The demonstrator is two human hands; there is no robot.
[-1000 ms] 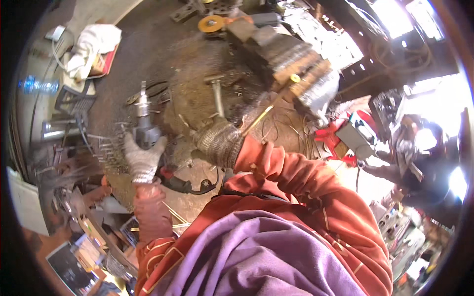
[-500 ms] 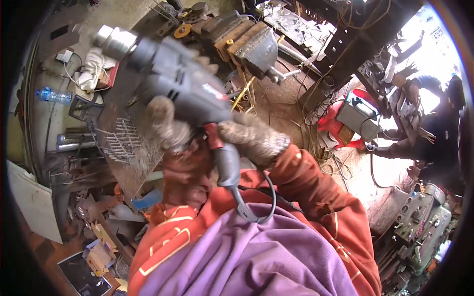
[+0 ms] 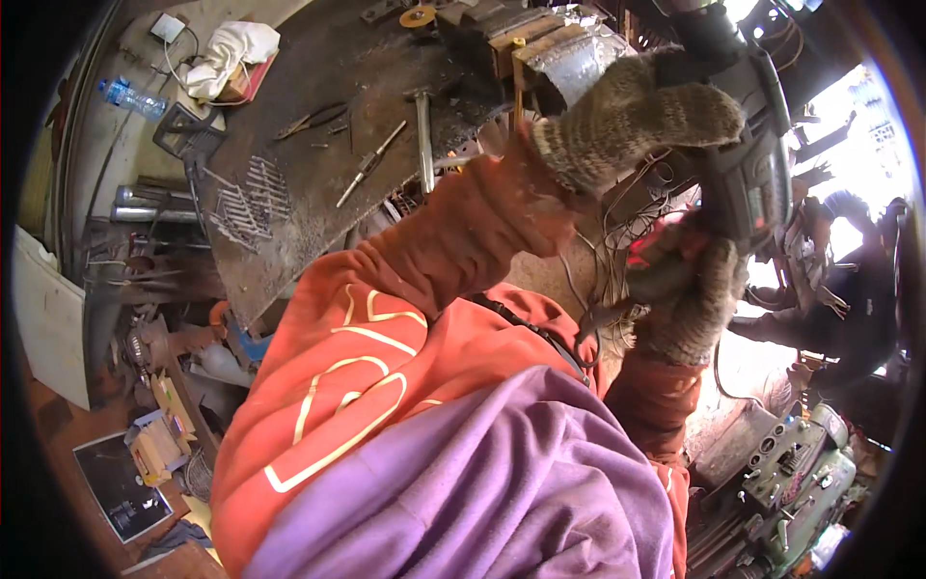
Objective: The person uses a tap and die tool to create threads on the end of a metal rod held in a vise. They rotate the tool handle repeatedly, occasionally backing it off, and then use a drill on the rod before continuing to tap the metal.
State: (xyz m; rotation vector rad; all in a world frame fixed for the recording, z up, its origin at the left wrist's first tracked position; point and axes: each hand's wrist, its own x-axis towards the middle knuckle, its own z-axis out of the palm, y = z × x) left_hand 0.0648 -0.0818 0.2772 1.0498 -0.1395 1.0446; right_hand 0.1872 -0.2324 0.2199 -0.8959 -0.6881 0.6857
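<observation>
A dark grey corded power drill (image 3: 757, 188) is raised at the right, its front end pointing away toward the top edge. My left hand (image 3: 641, 121), in a knitted glove, is closed against the drill's body near the front. My right hand (image 3: 709, 294), gloved too, wraps the handle, and the lower part of the grip sticks out to the left of it. The cord hangs from the grip toward my waist. Beyond my left hand is a bench vise (image 3: 569, 68), partly covered by the glove. The drill's tip is hard to make out.
On the dark metal bench (image 3: 318, 183) lie a hammer (image 3: 424, 145), a thin metal rod (image 3: 371, 164), pliers (image 3: 313, 121) and a pile of short metal rods (image 3: 251, 207). Another person (image 3: 854, 299) is at the far right. A green-grey machine (image 3: 801, 492) stands lower right; cables (image 3: 598, 280) trail across the floor.
Both hands have swung the drill from the upper left, over the bench, to the right. My body has turned with it, and the drill now points away instead of left.
</observation>
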